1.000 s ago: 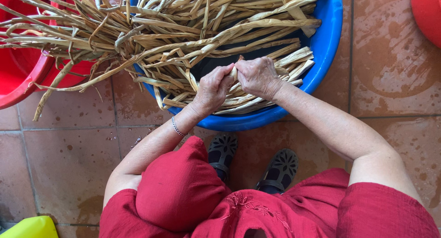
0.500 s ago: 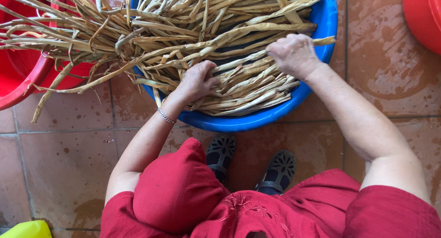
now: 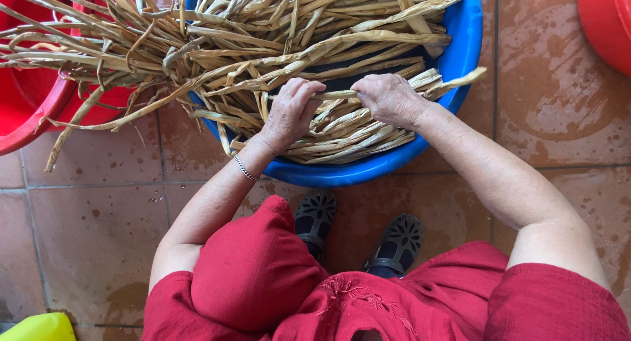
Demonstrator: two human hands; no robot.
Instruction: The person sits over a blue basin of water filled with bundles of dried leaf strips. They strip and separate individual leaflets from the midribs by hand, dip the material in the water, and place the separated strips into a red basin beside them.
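Note:
A round blue plastic basin (image 3: 464, 45) stands on the tiled floor, filled with long pale dried plant stalks (image 3: 282, 45). Many stalks spill over its left rim. My left hand (image 3: 291, 112), with a thin bracelet at the wrist, and my right hand (image 3: 389, 97) are over the near part of the basin. Both pinch the same flat stalk (image 3: 339, 94), which runs sideways between them and sticks out past the right hand toward the basin's right rim.
A red tub (image 3: 29, 121) sits at the left under the overhanging stalks, and another red container (image 3: 608, 22) at the top right. My dark sandals (image 3: 358, 232) rest on the wet terracotta tiles (image 3: 92, 222). A yellow object (image 3: 36, 328) lies at the bottom left.
The hands had spread apart, the right one far to the right. They have come back together and now grip one stalk between them.

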